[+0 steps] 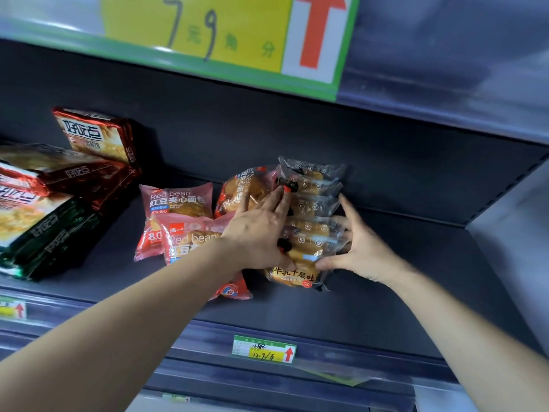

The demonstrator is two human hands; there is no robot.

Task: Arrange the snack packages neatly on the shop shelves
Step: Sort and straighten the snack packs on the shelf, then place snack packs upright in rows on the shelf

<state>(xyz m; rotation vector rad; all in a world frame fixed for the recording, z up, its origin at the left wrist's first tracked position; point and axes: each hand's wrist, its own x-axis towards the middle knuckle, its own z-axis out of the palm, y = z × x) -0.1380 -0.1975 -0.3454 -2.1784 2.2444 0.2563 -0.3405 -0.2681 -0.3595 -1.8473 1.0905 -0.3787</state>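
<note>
A row of clear toast packages (312, 221) stands on the dark shelf (401, 278), front to back. My left hand (261, 230) rests with straight fingers on the row's left side and on a pink red bean bread pack (246, 188) leaning there. My right hand (359, 248) presses the row's right side, fingers spread, thumb at the front pack. Two more pink red bean packs (178, 200) lie flat to the left, one partly under my left forearm.
Red and green biscuit packs (98, 135) are piled at the shelf's left end. A yellow price sign (225, 28) hangs from the shelf above. A small green price tag (264, 349) sits on the shelf's front rail. The shelf's right part is bare.
</note>
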